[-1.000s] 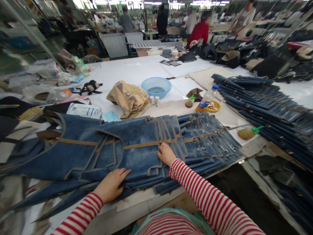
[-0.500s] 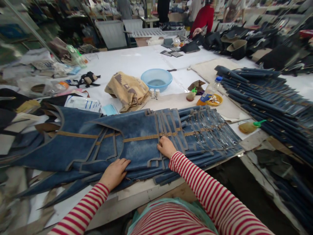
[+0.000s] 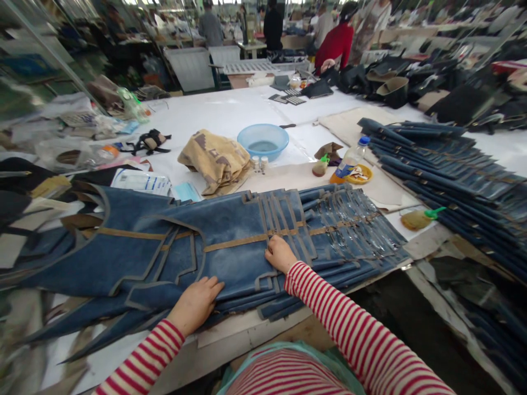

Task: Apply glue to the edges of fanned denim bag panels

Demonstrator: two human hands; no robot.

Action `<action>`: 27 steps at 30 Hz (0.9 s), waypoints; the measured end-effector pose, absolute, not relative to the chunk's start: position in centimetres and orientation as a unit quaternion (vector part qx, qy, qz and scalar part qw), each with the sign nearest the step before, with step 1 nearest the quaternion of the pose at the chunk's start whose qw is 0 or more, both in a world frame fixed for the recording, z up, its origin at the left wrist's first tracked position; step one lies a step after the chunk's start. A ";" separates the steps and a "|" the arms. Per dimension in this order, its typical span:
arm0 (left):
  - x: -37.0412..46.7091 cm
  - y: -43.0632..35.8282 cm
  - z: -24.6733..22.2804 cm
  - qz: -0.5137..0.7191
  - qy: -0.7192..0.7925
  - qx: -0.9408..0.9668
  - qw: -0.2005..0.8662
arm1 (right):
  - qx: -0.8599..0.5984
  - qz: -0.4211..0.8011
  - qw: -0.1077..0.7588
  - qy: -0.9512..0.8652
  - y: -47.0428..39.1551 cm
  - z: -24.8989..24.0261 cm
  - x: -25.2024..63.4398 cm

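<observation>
A row of overlapping blue leather-like panels (image 3: 234, 263) with grey bound edges and a brown centre strip lies across the table in front of me. My left hand (image 3: 196, 304) rests on the near edge of one panel, its fingers laid out flat. My right hand (image 3: 280, 254) is closed at that panel's right end, by the brown strip, with thumb and fingers pinched on its edge. Farther right, the panels overlap closely and their surfaces look shiny (image 3: 349, 222). The fingertips of my right hand are partly hidden.
Behind the panels are a crumpled patterned cloth (image 3: 216, 159), a blue basin (image 3: 263, 141), two small white-capped bottles (image 3: 260, 163) and a bottle of orange liquid (image 3: 349, 159). A green-tipped squeeze bottle (image 3: 420, 219) lies near another blue stack (image 3: 444, 170). A person in red (image 3: 335, 46) is at the back.
My left hand has shifted slightly to the right along the panel's edge. My right hand keeps its pinch in nearly the same place. The view has tilted up a little.
</observation>
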State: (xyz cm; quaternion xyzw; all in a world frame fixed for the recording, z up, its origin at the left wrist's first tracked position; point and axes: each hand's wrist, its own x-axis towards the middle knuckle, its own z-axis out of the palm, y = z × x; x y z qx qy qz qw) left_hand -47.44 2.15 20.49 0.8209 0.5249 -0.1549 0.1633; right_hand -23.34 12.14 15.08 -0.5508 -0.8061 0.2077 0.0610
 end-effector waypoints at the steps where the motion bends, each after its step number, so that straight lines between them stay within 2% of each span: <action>1: -47.4 2.2 20.0 -0.160 0.525 0.819 0.167 | -0.552 0.203 0.057 -0.807 12.0 15.3 -23.4; 4: -47.3 2.4 19.1 -0.162 0.521 0.819 0.177 | -0.569 0.157 0.054 -0.806 11.5 16.4 -23.9; 7: -47.1 2.5 19.1 -0.149 0.518 0.823 0.178 | -0.532 0.090 0.094 -0.837 11.0 16.9 -25.0; 11: -46.7 2.4 19.4 -0.134 0.530 0.818 0.180 | -0.449 0.098 0.104 -0.882 10.9 14.9 -26.9; 14: -48.5 2.7 20.0 -0.095 0.515 0.814 0.251 | -0.464 0.110 0.081 -0.875 11.2 12.9 -27.6; 17: -54.0 3.3 21.1 -0.055 0.520 0.780 0.345 | -0.467 0.100 0.074 -0.875 11.5 11.9 -27.7; 19: -59.2 3.4 21.7 -0.051 0.614 0.733 0.288 | -0.469 0.094 0.070 -0.875 11.6 11.9 -27.6; 21: -64.5 3.3 21.7 -0.105 0.720 0.669 0.152 | -0.470 0.089 0.066 -0.876 11.5 12.0 -27.6; 23: -68.6 2.8 21.1 -0.167 0.767 0.615 0.068 | -0.470 0.085 0.063 -0.876 11.5 12.0 -27.6; 27: -72.1 2.0 19.0 -0.201 0.788 0.581 0.008 | -0.470 0.078 0.060 -0.877 11.5 11.9 -27.6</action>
